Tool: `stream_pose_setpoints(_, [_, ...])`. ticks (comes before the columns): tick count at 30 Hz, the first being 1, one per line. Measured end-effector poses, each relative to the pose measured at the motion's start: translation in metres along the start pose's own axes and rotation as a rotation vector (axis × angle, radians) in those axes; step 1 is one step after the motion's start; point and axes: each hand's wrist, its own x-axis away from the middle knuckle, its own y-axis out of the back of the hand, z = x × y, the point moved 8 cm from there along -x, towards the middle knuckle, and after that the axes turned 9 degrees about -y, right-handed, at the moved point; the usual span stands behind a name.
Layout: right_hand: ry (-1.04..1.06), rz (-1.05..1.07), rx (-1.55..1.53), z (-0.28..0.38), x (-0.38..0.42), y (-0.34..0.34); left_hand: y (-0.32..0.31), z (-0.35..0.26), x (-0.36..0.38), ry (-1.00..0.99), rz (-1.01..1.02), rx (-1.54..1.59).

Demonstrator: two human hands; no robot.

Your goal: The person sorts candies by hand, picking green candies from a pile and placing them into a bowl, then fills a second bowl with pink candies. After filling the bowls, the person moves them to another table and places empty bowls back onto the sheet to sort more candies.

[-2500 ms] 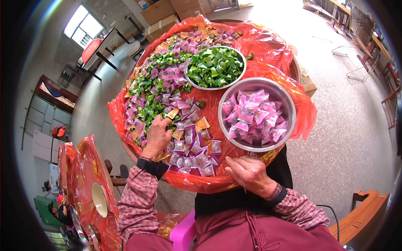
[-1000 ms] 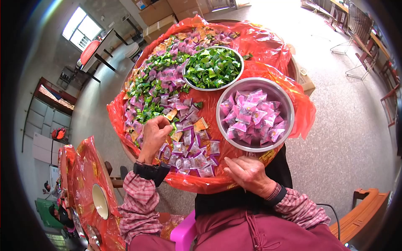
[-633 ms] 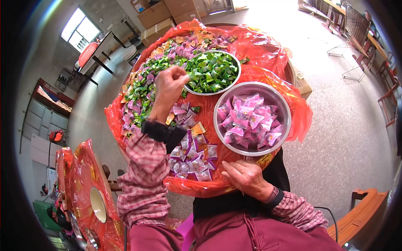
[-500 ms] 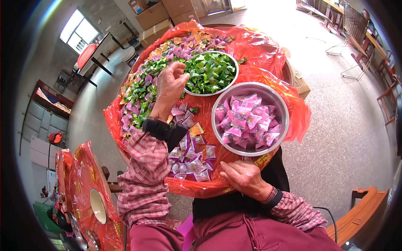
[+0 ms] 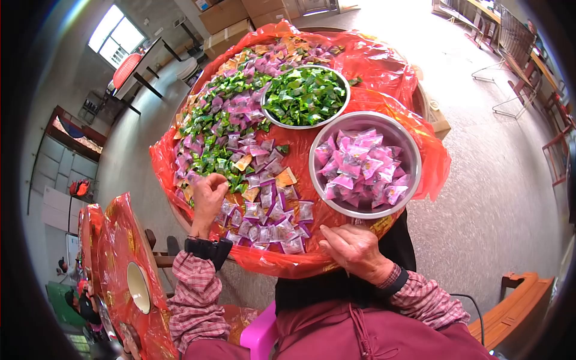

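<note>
My left hand [image 5: 207, 195] lies on the near left of a pile of mixed wrapped candies [image 5: 228, 132], fingers curled down among green and purple ones; what they pinch is hidden. Clear-and-purple candies [image 5: 270, 222] lie just right of it. My right hand [image 5: 355, 246] rests on the round table's front edge, on the red plastic sheet [image 5: 372, 60], holding nothing. Behind it a steel bowl [image 5: 384, 120] holds pink candies. Farther back a second steel bowl [image 5: 306, 127] holds green candies.
A second red-covered table [image 5: 120, 252] stands close at my left. A pink stool [image 5: 258, 336] is under me, and a wooden bench [image 5: 516, 306] is at the right. Cardboard boxes [image 5: 228, 15] and a desk stand beyond the table.
My left hand lifted from the near pile to the green bowl's rim, then came back down to the near left of the pile. My right hand stayed on the edge.
</note>
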Motion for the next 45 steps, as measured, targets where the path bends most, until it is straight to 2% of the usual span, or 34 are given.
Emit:
stream_pose_setpoints(3, [-0.015,0.014,-0.004,0.0,-0.002,0.0,-0.007,0.007,0.019,0.06,0.083,-0.04])
stream_pose_setpoints(5, [0.03,-0.019,0.021,0.001,-0.001,-0.001,-0.009,-0.021,0.022,-0.165,0.122,-0.262])
stream_pose_setpoints(6, [0.032,-0.016,0.018,0.001,-0.001,-0.001,-0.007,-0.036,0.021,-0.188,0.085,-0.402])
stream_pose_setpoints(7, [0.032,-0.016,0.019,0.002,-0.002,0.0,-0.008,-0.054,0.018,-0.183,0.083,-0.403])
stream_pose_setpoints(9, [0.036,-0.014,0.018,0.004,-0.003,0.001,-0.013,-0.103,0.009,-0.322,0.019,-0.384])
stream_pose_setpoints(13, [0.024,-0.002,0.034,0.003,-0.003,0.0,-0.069,-0.168,-0.005,-0.455,0.12,-0.064])
stream_pose_setpoints(16, [0.011,0.002,0.029,0.003,-0.003,0.001,-0.113,-0.211,-0.008,-0.524,0.165,-0.07])
stream_pose_setpoints(17, [-0.001,0.009,0.017,0.002,-0.003,0.001,-0.129,-0.217,-0.009,-0.525,0.172,-0.251])
stream_pose_setpoints(18, [0.002,0.007,0.015,0.002,-0.003,0.001,-0.141,-0.222,-0.011,-0.524,0.179,-0.433])
stream_pose_setpoints(19, [0.024,-0.001,0.028,0.002,-0.002,0.0,-0.147,-0.227,-0.012,-0.524,0.177,-0.436])
stream_pose_setpoints(21, [0.046,-0.013,0.039,0.0,-0.001,0.0,-0.161,-0.234,-0.014,-0.565,0.219,-0.723])
stream_pose_setpoints(22, [0.052,-0.02,0.031,0.0,0.0,0.0,-0.166,-0.235,-0.013,-0.61,0.204,-0.75])
stream_pose_setpoints(25, [0.056,-0.039,0.017,0.001,-0.001,0.001,-0.166,-0.24,-0.015,-0.7,0.161,-0.751])
stream_pose_setpoints(29, [0.052,-0.037,0.021,0.001,0.0,-0.001,-0.176,-0.246,-0.018,-0.692,0.175,-0.706])
stream_pose_setpoints(32, [0.055,-0.049,0.0,0.001,-0.002,0.001,-0.179,-0.261,-0.016,-0.716,0.189,-0.524])
stream_pose_setpoints(39, [0.052,-0.015,-0.008,0.001,-0.002,0.001,-0.198,-0.281,-0.019,-0.776,0.108,-0.566])
stream_pose_setpoints(45, [0.043,-0.048,-0.02,-0.002,0.0,0.001,-0.194,-0.278,-0.008,-0.79,0.218,-0.497])
